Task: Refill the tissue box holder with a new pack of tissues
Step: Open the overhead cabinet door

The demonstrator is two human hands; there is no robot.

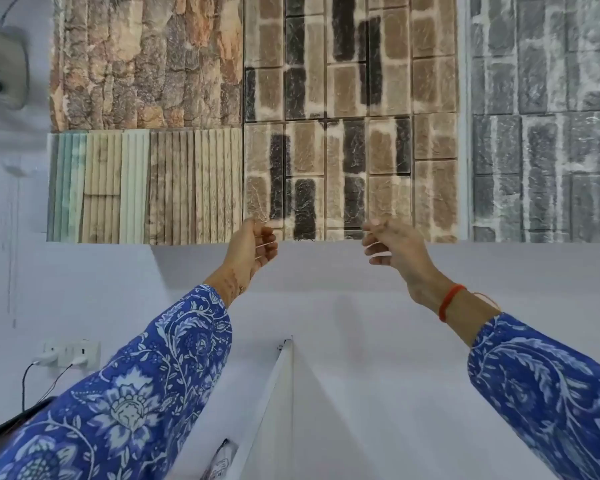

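Observation:
Both my arms, in blue floral sleeves, are raised toward a wall. My left hand (253, 245) is held up with its fingers curled into the palm, and nothing shows in it. My right hand (392, 245), with a red thread on its wrist, has thumb and forefinger pinched and the other fingers curled, also with nothing visible in it. Neither a tissue box holder nor a full pack of tissues can be made out. A small patterned object (222, 459) peeks in at the bottom edge, mostly hidden by my left sleeve; I cannot tell what it is.
Stone and brick sample panels (326, 133) cover the wall above my hands. A white board edge (281, 386) runs down the middle below. A socket strip with chargers and cables (71, 355) sits at lower left, and a fan (0, 67) is mounted at upper left.

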